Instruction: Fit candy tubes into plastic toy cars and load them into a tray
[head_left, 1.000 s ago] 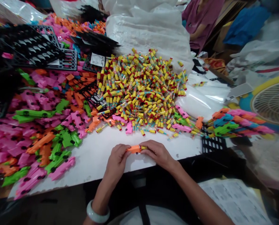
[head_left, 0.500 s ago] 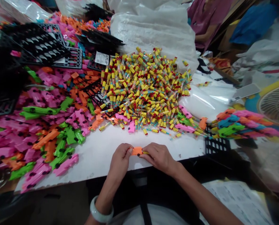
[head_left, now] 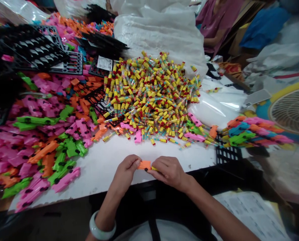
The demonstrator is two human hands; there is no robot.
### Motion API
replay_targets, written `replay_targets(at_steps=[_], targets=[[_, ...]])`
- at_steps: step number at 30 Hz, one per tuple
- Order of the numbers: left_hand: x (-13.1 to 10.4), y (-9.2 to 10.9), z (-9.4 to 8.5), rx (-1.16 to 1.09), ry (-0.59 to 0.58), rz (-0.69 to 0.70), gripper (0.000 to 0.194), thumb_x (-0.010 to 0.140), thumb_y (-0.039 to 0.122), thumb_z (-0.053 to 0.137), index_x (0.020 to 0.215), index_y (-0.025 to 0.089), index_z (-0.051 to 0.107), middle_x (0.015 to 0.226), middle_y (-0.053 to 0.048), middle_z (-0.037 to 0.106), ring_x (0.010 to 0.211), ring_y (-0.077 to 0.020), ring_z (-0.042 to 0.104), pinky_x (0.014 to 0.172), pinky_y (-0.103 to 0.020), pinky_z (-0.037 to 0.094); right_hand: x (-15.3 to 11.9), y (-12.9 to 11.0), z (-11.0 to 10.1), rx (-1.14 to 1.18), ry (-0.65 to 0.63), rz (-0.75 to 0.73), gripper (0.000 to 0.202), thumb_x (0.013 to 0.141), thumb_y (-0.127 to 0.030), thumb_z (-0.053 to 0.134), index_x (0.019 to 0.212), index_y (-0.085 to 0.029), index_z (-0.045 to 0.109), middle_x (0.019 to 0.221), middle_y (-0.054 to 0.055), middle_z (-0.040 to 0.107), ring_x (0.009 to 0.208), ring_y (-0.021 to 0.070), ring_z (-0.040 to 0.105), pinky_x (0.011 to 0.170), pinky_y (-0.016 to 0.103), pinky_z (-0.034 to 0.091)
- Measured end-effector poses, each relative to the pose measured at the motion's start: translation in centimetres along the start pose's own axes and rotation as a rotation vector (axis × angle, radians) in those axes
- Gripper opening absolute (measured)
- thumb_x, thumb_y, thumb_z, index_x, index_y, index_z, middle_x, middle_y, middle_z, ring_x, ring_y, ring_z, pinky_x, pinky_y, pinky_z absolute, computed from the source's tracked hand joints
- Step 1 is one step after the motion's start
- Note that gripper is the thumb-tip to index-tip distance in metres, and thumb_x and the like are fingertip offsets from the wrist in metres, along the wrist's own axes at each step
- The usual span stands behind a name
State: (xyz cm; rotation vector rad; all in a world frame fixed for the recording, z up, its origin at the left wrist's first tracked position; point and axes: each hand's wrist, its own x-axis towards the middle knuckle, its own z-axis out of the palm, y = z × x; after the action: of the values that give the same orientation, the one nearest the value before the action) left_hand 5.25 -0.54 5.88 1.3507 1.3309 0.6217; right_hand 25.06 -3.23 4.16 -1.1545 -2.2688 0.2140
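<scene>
Between my hands is an orange toy car (head_left: 144, 164), held over the front part of the white table (head_left: 104, 167). My left hand (head_left: 127, 169) pinches its left end between thumb and fingers. At its right end my right hand (head_left: 168, 172) is closed on a small tube with a yellow part (head_left: 154, 168); most of the tube is hidden by the fingers. A large heap of yellow-labelled tubes (head_left: 151, 97) lies beyond my hands. Pink, green and orange toy cars (head_left: 46, 147) are piled on the left.
Black plastic trays (head_left: 74, 63) lie at the back left. Filled toy cars (head_left: 249, 132) are stacked at the right, near a yellow and blue fan (head_left: 295, 108). Behind the tubes is a white sack (head_left: 159, 36). A person in a purple top (head_left: 218, 20) is at the back right.
The whole view has shifted, so the table and heaps appear slightly further left. The tube's yellow part shows a little more beside the car. Both hands keep their hold.
</scene>
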Motion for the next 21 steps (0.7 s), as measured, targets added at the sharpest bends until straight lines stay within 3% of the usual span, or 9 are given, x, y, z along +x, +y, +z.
replay_targets(at_steps=[4,7,10,12,14,16,17,19,21], targets=[[-0.1,0.0,0.7,0.037,0.012,0.104,0.021,0.084,0.033,0.049,0.087,0.020,0.065,0.090,-0.005,0.065,0.090,-0.0213,0.059,0.088,-0.036,0.046,-0.7,0.3,-0.8,0.117,-0.107,0.098,0.017,0.093,-0.033,0.052,0.090,-0.019,0.060,0.079,0.002,0.066,0.070,0.0107,0.061,0.063,0.021,0.045],[-0.5,-0.2,0.0,0.149,0.088,0.261,0.034,0.091,0.035,0.046,0.121,0.022,0.056,0.114,-0.009,0.059,0.103,-0.0206,0.057,0.093,-0.037,0.047,-2.2,2.4,-2.9,0.006,0.026,0.145,0.014,0.093,-0.028,0.053,0.103,-0.021,0.061,0.095,0.004,0.066,0.085,0.0125,0.064,0.075,0.022,0.049],[-1.8,-1.2,-2.9,0.489,0.461,0.290,0.047,0.092,0.038,0.047,0.134,0.018,0.045,0.128,-0.016,0.050,0.118,-0.0270,0.048,0.102,-0.046,0.040,-4.0,5.8,-6.0,-0.296,0.312,0.357,0.026,0.087,-0.039,0.060,0.105,-0.021,0.065,0.101,0.010,0.061,0.094,0.0227,0.061,0.080,0.034,0.051],[-3.2,-2.3,-5.4,0.762,0.757,0.168,0.046,0.093,0.038,0.045,0.130,0.012,0.050,0.128,-0.022,0.049,0.123,-0.0342,0.043,0.104,-0.055,0.035,-4.8,7.5,-7.9,-0.470,0.367,0.549,0.047,0.080,-0.049,0.065,0.116,-0.019,0.063,0.108,0.017,0.055,0.103,0.0329,0.056,0.080,0.044,0.051],[-4.5,-3.6,-7.4,0.975,0.930,-0.043,0.047,0.094,0.038,0.042,0.128,0.008,0.052,0.127,-0.026,0.048,0.121,-0.0399,0.043,0.099,-0.061,0.036,-5.0,8.1,-8.7,-0.549,0.391,0.660,0.057,0.080,-0.047,0.065,0.126,-0.015,0.058,0.116,0.021,0.049,0.111,0.0391,0.050,0.082,0.051,0.050],[-5.3,-4.8,-8.4,1.114,0.969,-0.159,0.044,0.094,0.037,0.040,0.121,0.007,0.056,0.121,-0.025,0.053,0.115,-0.0420,0.046,0.091,-0.061,0.039,-4.3,7.5,-7.9,-0.505,0.411,0.653,0.046,0.085,-0.032,0.057,0.127,-0.012,0.055,0.116,0.021,0.048,0.114,0.0376,0.048,0.088,0.053,0.049],[-5.4,-5.3,-8.5,1.150,0.953,-0.145,0.040,0.094,0.036,0.040,0.116,0.008,0.060,0.115,-0.023,0.056,0.110,-0.0409,0.048,0.088,-0.059,0.040,-3.6,6.9,-6.9,-0.435,0.398,0.616,0.040,0.085,-0.022,0.050,0.124,-0.012,0.055,0.113,0.019,0.050,0.112,0.0345,0.049,0.090,0.053,0.048],[-4.9,-5.7,-7.8,1.140,0.872,0.024,0.033,0.094,0.033,0.042,0.105,0.012,0.064,0.103,-0.017,0.061,0.099,-0.0353,0.052,0.084,-0.053,0.042,-2.0,5.4,-4.1,-0.212,0.310,0.524,0.039,0.083,-0.008,0.039,0.119,-0.015,0.054,0.104,0.014,0.055,0.103,0.0274,0.053,0.092,0.051,0.049],[-3.8,-5.6,-6.2,1.031,0.757,0.251,0.026,0.093,0.032,0.046,0.101,0.015,0.065,0.096,-0.014,0.063,0.093,-0.0304,0.053,0.084,-0.049,0.042,-0.3,3.8,-1.0,0.042,0.211,0.465,0.044,0.084,-0.005,0.035,0.124,-0.018,0.048,0.107,0.013,0.056,0.098,0.0228,0.056,0.091,0.048,0.051]])
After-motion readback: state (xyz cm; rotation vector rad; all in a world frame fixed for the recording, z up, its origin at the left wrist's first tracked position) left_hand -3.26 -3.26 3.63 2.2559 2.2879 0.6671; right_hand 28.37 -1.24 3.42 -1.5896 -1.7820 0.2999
